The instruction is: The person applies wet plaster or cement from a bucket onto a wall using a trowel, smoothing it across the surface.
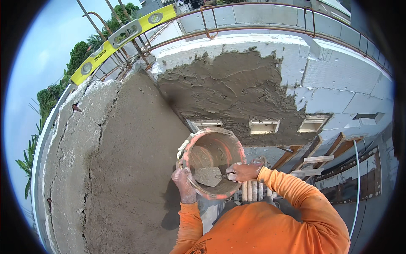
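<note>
An orange-red bucket (227,149), its walls smeared with grey mortar, is tilted so its inside faces me. My left hand (185,185) is closed on the bucket's left rim. My right hand (245,171) reaches over the opposite rim, fingers wrapped around the handle of a trowel (208,176). The trowel's blade lies inside the bucket, low down, with mortar on or under it; I cannot tell which. Wet mortar (228,82) with a rough, ridged surface coats part of the white block wall (334,74) beyond the bucket.
A smoother grey plastered wall (131,169), cracked along its outer edge, stands to my left. A yellow spirit level (122,38) rests atop the corner beside bare rebar (207,21). Small framed openings (264,126) sit in the wall. Wooden boards (313,159) lie below right.
</note>
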The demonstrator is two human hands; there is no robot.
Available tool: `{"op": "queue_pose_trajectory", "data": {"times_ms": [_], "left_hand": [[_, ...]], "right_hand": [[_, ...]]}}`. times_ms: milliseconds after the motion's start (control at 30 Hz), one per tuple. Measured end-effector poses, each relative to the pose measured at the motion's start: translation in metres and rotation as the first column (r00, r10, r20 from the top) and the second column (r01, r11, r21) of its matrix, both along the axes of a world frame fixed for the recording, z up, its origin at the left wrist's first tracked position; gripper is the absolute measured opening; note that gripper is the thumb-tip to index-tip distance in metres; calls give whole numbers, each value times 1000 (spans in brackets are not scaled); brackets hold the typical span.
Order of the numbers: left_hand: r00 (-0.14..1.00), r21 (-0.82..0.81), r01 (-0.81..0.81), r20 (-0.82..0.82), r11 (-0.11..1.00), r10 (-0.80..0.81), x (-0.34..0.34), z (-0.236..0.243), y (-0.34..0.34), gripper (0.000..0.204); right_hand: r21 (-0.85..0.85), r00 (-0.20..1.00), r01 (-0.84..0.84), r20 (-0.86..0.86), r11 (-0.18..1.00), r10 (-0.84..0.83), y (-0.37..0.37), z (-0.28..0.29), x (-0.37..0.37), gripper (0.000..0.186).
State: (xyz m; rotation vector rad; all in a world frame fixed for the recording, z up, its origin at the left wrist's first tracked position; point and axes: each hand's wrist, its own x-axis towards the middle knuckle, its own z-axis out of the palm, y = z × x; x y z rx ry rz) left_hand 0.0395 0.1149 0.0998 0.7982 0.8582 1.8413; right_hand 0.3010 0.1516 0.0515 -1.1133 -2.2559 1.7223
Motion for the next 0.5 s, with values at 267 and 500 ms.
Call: {"op": "queue_pose_trajectory", "data": {"times_ms": [267,500], "left_hand": [[936,-85,-41,344,996,68,-64,-86,-38,33],[951,-254,-179,203,951,233,-58,-91,-58,14]], "right_hand": [[215,957,-277,143,936,251,32,149,42,41],[-169,959,-285,-51,944,280,73,268,76,26]]}}
